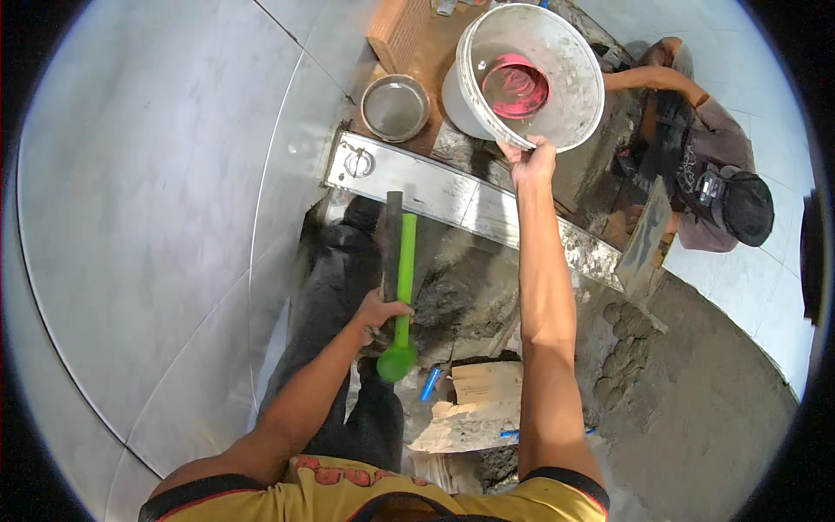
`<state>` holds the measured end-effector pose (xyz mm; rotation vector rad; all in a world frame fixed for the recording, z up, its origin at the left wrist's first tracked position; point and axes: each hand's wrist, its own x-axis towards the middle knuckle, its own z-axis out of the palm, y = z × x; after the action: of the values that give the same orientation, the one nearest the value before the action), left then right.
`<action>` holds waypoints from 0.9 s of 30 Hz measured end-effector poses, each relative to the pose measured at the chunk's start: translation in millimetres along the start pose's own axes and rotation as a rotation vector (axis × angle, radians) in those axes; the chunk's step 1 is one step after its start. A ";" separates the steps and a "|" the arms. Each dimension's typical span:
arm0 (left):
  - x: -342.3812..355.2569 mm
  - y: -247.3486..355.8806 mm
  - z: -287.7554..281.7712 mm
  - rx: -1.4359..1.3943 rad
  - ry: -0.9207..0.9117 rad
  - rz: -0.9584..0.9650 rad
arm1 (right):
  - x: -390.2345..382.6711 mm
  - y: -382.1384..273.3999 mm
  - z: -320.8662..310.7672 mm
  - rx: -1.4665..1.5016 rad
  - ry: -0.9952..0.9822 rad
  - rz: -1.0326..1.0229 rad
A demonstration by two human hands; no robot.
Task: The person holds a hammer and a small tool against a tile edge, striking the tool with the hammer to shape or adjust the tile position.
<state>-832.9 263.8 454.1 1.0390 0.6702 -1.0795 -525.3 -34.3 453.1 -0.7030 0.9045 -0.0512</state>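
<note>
Pinching the near rim of the big, round, white plastic bucket (570, 113), your right hand (532, 163) is at the end of a long, straight arm. The bucket is ahead of you, a bit to the right, and its open mouth seems to lean right. Your right hand is on it. Your left hand (381, 313) is well apart from it, closer to your body and to the left.

That left hand is wrapped around a long, bright green plastic scoop (404, 270). A long, dark grey bar (394, 226) runs just beside the green handle. Both point away from you, with the scoop's round cup near your body.

Inside the bucket is a round pink bowl (537, 97). Left of the bucket is a round, grey metal bowl (396, 137). A long, silver metal board (417, 183) slants under your right arm. Farther right, a co-worker (718, 139) is down low, one arm reaching toward the bucket; you cannot tell if it touches.
</note>
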 end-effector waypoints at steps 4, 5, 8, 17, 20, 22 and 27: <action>4.9 5.2 2.8 -0.027 -0.002 0.026 | 48.6 21.7 28.3 0.024 0.030 -0.024; 5.6 7.1 2.0 -0.020 -0.020 0.034 | 57.5 29.1 33.4 0.026 0.057 -0.041; 1.9 21.6 4.0 -0.040 -0.060 0.013 | 78.1 40.3 33.5 0.034 0.131 -0.017; -9.7 58.0 24.4 -0.101 -0.027 -0.052 | 123.0 97.4 -1.8 -0.080 0.159 0.004; -9.5 53.0 29.6 -0.134 -0.022 -0.098 | 132.2 100.4 -23.1 0.130 0.064 0.027; -13.5 44.8 27.9 -0.180 -0.062 -0.098 | 125.0 101.3 -16.9 0.032 0.098 0.007; -15.1 40.4 34.8 0.018 0.000 -0.010 | 68.9 65.0 -54.3 -0.268 -0.107 0.065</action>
<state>-802.0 241.8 494.6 1.0517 0.6672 -1.0965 -537.5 -35.3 344.6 -0.9162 0.8384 0.1667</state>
